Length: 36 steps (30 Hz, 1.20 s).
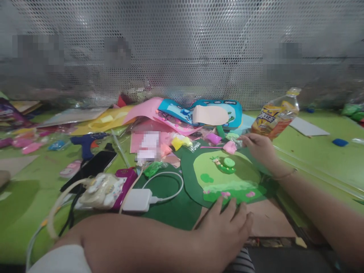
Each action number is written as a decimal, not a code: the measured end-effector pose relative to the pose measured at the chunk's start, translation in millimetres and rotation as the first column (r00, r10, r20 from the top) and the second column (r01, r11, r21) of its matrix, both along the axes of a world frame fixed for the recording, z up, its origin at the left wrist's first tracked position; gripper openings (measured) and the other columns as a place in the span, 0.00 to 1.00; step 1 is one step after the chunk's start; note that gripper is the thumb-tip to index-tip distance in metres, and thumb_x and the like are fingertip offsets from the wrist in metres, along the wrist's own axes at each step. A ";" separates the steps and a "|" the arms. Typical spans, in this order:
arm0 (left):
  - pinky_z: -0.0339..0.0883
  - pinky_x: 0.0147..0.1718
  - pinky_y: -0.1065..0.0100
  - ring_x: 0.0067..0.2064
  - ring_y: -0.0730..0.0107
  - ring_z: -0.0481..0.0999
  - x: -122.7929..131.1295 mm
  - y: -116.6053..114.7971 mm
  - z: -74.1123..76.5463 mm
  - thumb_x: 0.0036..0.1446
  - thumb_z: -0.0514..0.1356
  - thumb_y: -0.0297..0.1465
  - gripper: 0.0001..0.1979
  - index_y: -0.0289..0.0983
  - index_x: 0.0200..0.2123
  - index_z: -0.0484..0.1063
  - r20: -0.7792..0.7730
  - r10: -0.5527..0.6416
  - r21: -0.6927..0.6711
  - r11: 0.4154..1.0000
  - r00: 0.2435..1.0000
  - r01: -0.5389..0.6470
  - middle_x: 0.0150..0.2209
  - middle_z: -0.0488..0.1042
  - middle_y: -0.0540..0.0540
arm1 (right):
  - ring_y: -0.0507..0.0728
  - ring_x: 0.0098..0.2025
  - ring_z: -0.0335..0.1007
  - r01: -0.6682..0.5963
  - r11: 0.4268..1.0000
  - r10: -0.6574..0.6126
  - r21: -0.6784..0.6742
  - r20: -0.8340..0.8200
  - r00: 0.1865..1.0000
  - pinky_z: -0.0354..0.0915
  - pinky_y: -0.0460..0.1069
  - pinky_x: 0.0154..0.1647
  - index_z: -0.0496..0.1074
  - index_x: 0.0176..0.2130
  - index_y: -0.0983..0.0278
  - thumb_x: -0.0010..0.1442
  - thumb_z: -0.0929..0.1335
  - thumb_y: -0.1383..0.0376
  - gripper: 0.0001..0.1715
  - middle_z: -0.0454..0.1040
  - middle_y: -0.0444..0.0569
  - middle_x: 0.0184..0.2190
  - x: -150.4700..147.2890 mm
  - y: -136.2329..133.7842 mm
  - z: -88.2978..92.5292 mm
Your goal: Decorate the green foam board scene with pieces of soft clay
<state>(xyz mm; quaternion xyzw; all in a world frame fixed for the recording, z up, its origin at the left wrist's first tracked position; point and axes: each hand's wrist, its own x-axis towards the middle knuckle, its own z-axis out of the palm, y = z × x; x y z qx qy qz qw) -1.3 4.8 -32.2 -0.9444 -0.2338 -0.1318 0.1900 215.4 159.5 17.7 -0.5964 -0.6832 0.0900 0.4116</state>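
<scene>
My left hand [226,229] lies open, fingers spread, over the lower edge of a green paper picture [190,176]. On that picture are a small clay snail [229,163] with a round light-green shell, a green clay bush [206,178] and a green strip [234,194] dotted with pink blobs. Above its right side, my right hand [260,149] is closed in a pinch; what is between the fingertips, if anything, is too small to tell. By those fingertips lie a clear bag of pale green clay [232,136] and a lump of pink clay [229,147].
A tilted drink bottle [274,115] stands behind my right hand. To the left are a blue glue gun [87,144], a phone [93,168], a power strip [125,184] and a white charger [138,200] with cables. A perforated metal panel [182,49] closes off the back.
</scene>
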 end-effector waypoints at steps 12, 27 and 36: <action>0.54 0.52 0.54 0.55 0.60 0.63 2.3 -1.0 1.5 0.63 0.42 0.29 0.21 0.36 0.57 0.60 -0.018 0.007 -0.051 0.999 1.000 -0.008 0.57 0.62 0.42 | 0.51 0.23 0.68 -0.310 0.947 0.293 -0.087 -0.164 0.942 0.64 0.45 0.23 0.73 0.24 0.64 0.50 0.70 0.57 0.13 0.74 0.46 0.22 -41.3 -45.3 23.4; 0.57 0.52 0.56 0.55 0.61 0.62 1.0 -2.3 12.7 0.63 0.41 0.27 0.22 0.35 0.58 0.58 -0.059 0.010 -0.094 0.995 0.998 -0.016 0.54 0.64 0.43 | 0.51 0.27 0.70 -0.594 0.793 0.604 -0.133 0.048 0.796 0.66 0.45 0.27 0.75 0.30 0.64 0.58 0.66 0.60 0.12 0.77 0.48 0.26 -62.7 -56.7 2.7; 0.53 0.54 0.54 0.57 0.61 0.61 0.8 -3.2 15.0 0.63 0.40 0.27 0.22 0.36 0.59 0.57 -0.081 0.019 -0.097 0.995 0.996 -0.027 0.56 0.62 0.44 | 0.51 0.29 0.69 -0.595 0.798 0.602 -0.091 0.109 0.791 0.65 0.46 0.30 0.74 0.30 0.64 0.57 0.66 0.61 0.09 0.75 0.48 0.28 -62.6 -52.9 -1.1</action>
